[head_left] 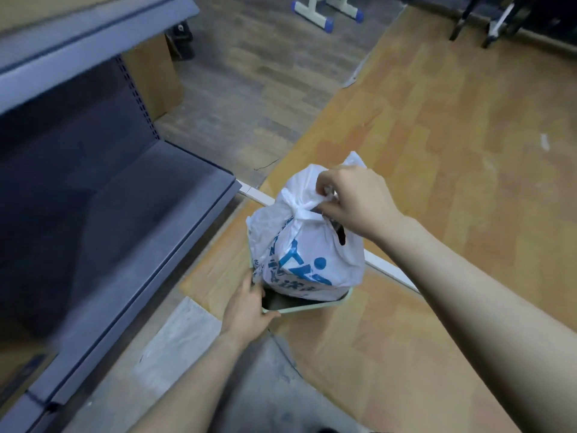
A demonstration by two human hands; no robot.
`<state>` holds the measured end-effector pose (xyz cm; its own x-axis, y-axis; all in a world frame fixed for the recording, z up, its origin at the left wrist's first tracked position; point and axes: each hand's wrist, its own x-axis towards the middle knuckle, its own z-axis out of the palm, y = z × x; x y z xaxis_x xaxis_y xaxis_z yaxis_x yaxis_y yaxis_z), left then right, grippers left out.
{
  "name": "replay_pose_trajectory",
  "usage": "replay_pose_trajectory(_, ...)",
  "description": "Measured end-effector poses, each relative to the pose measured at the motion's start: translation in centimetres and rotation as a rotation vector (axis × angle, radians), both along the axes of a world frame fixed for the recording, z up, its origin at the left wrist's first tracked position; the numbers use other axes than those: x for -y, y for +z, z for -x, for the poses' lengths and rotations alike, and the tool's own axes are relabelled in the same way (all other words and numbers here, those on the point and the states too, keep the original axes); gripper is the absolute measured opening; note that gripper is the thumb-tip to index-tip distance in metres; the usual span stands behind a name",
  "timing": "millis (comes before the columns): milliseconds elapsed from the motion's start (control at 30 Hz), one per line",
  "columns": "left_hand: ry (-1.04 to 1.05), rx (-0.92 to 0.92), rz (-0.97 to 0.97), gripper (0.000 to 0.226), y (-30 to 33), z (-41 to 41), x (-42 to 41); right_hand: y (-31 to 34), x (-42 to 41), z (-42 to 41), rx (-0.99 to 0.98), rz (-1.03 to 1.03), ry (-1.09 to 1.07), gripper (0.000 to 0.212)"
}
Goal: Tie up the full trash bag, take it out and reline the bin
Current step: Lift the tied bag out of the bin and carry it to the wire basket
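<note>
A full white trash bag (pixel 312 254) with blue print is knotted at the top and stands partly above a pale green bin (pixel 312 308) on the floor. My right hand (pixel 356 201) grips the bag's tied handles at the knot. My left hand (pixel 246 307) holds the bin's near-left rim, thumb over the edge. A dark opening shows inside the bin below the bag.
Grey metal shelving (pixel 125 229) runs along the left. A white strip (pixel 387 267) lies across the wood floor behind the bin. Cardboard (pixel 156 79) leans at the back left; white furniture legs with blue caps (pixel 324 14) stand far back.
</note>
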<state>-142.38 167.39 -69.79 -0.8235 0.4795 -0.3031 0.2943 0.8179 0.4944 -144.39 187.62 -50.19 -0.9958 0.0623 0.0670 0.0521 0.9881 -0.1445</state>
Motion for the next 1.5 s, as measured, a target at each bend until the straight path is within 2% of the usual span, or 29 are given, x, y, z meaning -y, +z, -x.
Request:
replay_pose_trajectory(100,-0.006,0.044,0.097,0.076,4.0,0.0,-0.4,3.2,-0.2,0.5,0.047,0.019,-0.009,0.016)
replay_pose_trajectory(300,-0.048,0.038,0.213,0.046,13.4,-1.0,0.1,10.8,-0.1,0.5,0.105,-0.017,-0.033,0.013)
replay_pose_trajectory(400,-0.080,0.020,0.254,0.038,18.7,-1.0,1.0,15.1,0.3,-0.1,0.121,-0.008,-0.024,0.013)
replay_pose_trajectory(700,-0.119,-0.093,0.342,0.035,35.3,-1.0,3.2,27.8,1.7,-3.4,0.168,-0.071,0.038,0.013)
replay_pose_trajectory(800,-0.101,-0.102,0.381,0.041,40.2,-2.3,4.1,31.5,2.1,-4.6,0.171,-0.101,0.103,0.014)
replay_pose_trajectory(933,-0.042,-0.096,0.466,0.038,46.3,-4.9,5.7,36.8,3.8,-6.3,0.224,-0.133,0.224,0.014)
replay_pose_trajectory(1133,0.097,-0.147,0.469,0.031,55.9,-7.9,9.6,43.9,6.9,-9.8,0.248,-0.202,0.404,0.018)
replay_pose_trajectory(1233,0.170,-0.153,0.421,0.030,58.8,-10.3,11.6,46.7,8.7,-12.0,0.273,-0.225,0.447,0.025)
replay_pose_trajectory(1367,0.245,-0.125,0.379,0.029,60.5,-14.5,14.5,48.7,11.8,-15.1,0.262,-0.209,0.501,0.021)
replay_pose_trajectory(1500,0.327,-0.108,0.416,0.034,61.3,-19.4,17.4,49.4,15.7,-17.6,0.249,-0.207,0.609,0.021)
